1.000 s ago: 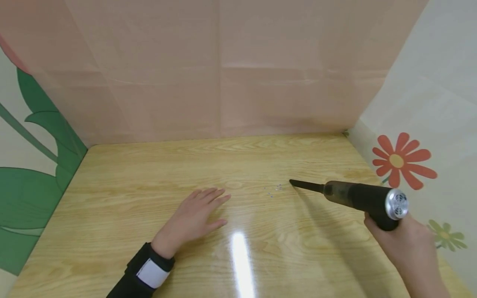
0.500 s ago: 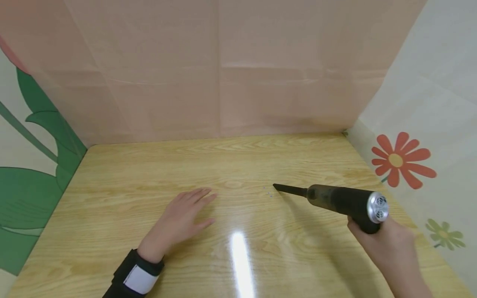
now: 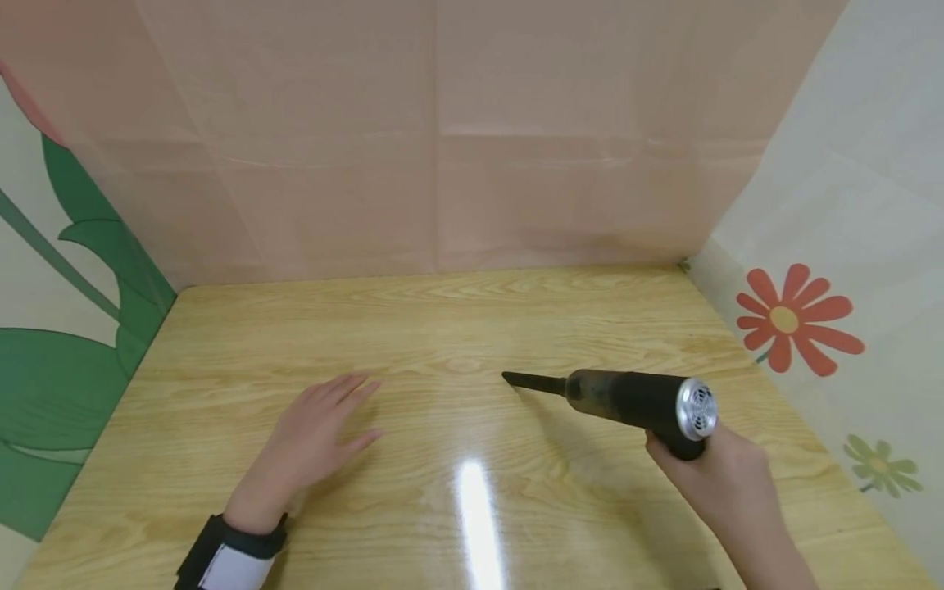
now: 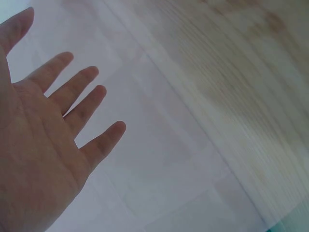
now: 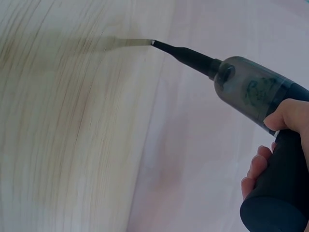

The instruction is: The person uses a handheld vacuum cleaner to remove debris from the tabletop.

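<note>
My right hand [image 3: 726, 475] grips the handle of a black handheld vacuum cleaner [image 3: 627, 397]. Its narrow nozzle points left, with the tip at the tabletop near the middle in the head view. Through the smoky clear dust cup [image 5: 251, 87] in the right wrist view, some greenish bits show inside. Fingers [image 5: 256, 169] wrap the handle from below. My left hand [image 3: 306, 434] hovers over the left half of the table, fingers spread and holding nothing; its palm [image 4: 38, 159] fills the left side of the left wrist view.
The wood-grain table [image 3: 413, 328] meets a pinkish sheet [image 3: 435, 147] at its back edge. A white sheet with a red flower [image 3: 785, 319] borders the right side, and green printed leaves [image 3: 59, 385] border the left. A bright light reflection [image 3: 475, 516] lies on the tabletop.
The vacuum has moved left across the table in my right hand. Small bluish specks seen earlier near its nozzle no longer show. My left hand has drawn back to the left.
</note>
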`<state>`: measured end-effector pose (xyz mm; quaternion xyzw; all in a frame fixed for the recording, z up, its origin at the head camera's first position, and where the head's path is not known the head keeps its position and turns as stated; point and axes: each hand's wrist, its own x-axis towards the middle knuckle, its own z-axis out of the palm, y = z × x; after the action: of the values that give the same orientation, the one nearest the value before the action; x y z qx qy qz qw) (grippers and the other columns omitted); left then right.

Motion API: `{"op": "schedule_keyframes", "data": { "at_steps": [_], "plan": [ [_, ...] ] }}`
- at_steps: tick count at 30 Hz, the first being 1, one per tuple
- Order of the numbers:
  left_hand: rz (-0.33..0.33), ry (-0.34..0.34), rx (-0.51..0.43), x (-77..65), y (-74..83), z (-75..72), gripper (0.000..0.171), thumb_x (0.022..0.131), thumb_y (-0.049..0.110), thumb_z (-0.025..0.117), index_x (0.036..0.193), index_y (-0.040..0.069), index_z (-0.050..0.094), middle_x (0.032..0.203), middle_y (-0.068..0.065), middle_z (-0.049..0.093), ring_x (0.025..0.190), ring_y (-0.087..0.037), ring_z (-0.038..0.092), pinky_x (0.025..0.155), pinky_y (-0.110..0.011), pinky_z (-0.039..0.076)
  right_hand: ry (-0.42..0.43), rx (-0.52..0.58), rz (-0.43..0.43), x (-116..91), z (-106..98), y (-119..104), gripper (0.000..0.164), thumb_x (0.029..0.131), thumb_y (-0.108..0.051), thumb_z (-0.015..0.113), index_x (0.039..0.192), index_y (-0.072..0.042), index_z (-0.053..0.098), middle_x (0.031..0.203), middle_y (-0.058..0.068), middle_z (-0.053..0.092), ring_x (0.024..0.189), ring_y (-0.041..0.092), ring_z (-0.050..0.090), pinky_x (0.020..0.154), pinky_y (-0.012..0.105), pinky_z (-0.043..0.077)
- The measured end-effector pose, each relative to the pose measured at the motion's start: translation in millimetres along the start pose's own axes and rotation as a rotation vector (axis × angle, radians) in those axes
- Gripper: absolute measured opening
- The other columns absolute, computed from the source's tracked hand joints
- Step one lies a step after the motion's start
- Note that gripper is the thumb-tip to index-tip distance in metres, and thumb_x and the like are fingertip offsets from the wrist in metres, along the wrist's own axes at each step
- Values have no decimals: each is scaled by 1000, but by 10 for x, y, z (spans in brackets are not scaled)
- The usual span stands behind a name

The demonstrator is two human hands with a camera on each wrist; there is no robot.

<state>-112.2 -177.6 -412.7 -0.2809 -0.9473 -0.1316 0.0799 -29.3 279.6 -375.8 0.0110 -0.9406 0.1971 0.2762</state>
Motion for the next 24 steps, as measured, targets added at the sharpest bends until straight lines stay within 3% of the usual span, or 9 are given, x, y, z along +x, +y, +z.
{"op": "schedule_keyframes", "data": {
  "at_steps": [9,15,24],
  "plan": [
    [-39,-28,-32,-66,6,-6,67,92,43,69,147,13,48,148,-15,48,135,-37,44,108,-59,35,-44,-11,56,-62,-55,-81,36,65,-15,82,92,-1,62,64,15,64,52,34,59,43,51,43],
    [-4,-37,-35,-27,108,31,67,90,43,71,146,13,50,148,-13,48,135,-36,45,109,-58,35,-13,-46,63,-109,-151,93,38,63,-14,82,91,1,60,59,13,61,46,31,54,40,46,38],
    [62,-81,-42,95,325,91,67,90,47,69,147,16,50,152,-9,44,138,-32,42,111,-57,33,-42,-114,213,-182,-350,401,37,72,-18,81,93,0,56,55,10,56,43,24,45,40,38,31]
  ]
}}
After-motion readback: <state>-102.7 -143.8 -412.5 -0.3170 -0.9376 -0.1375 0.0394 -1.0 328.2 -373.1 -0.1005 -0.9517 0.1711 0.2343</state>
